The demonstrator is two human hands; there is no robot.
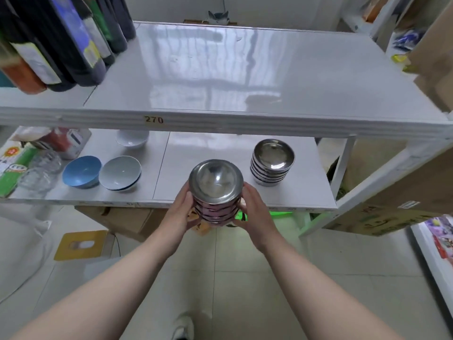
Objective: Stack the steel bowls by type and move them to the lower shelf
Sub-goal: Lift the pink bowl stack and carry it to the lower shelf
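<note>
White glossy rack over tiled floor — lower shelf has a steel bowl stack, blue bowl, grey bowl. Left hand and right hand clasp another bowl stack at its front edge.

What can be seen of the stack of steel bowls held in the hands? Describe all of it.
The held stack of steel bowls is several shiny metal bowls nested upright, rims showing as stacked ridges with a pinkish reflection on the sides. The top bowl's polished interior faces the camera. The left hand and right hand clasp it from either side. It is in the air at the front edge of the lower shelf, not resting on it.
</note>
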